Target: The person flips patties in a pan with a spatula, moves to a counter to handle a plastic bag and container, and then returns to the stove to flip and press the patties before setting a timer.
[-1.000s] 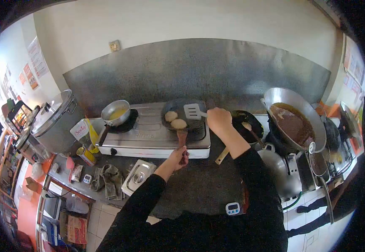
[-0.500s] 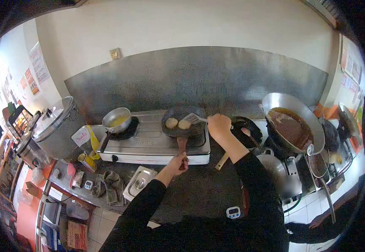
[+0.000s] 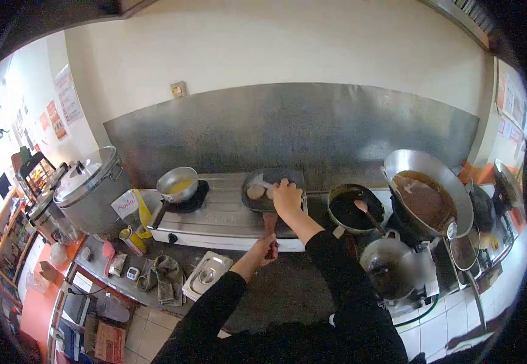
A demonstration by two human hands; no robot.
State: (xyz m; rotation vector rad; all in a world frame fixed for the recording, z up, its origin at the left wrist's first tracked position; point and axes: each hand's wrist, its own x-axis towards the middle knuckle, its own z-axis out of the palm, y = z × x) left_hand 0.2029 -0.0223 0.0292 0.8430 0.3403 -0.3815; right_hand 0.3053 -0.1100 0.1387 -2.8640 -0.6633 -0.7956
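My left hand [image 3: 263, 251] is closed round the brown handle [image 3: 270, 225] of a dark square pan on the right side of the steel stove [image 3: 215, 221]. Over the pan's right part, my right hand [image 3: 287, 199] is closed on a spatula [image 3: 264, 183], whose blade shows only in part. A round pale patty [image 3: 255, 192] lies in the pan, and a second one [image 3: 269, 193] beside it is partly hidden by my right hand.
A small pot [image 3: 177, 184] with yellow liquid sits on the left burner. Right of the stove are a dark pan [image 3: 355, 209] with a wooden spoon and a large wok [image 3: 427, 194] of brown liquid. A steel container [image 3: 209, 275] stands in front.
My right hand has moved left over the pan with the spatula, now covering part of one patty. My left hand still holds the handle. The whole view has shifted slightly.
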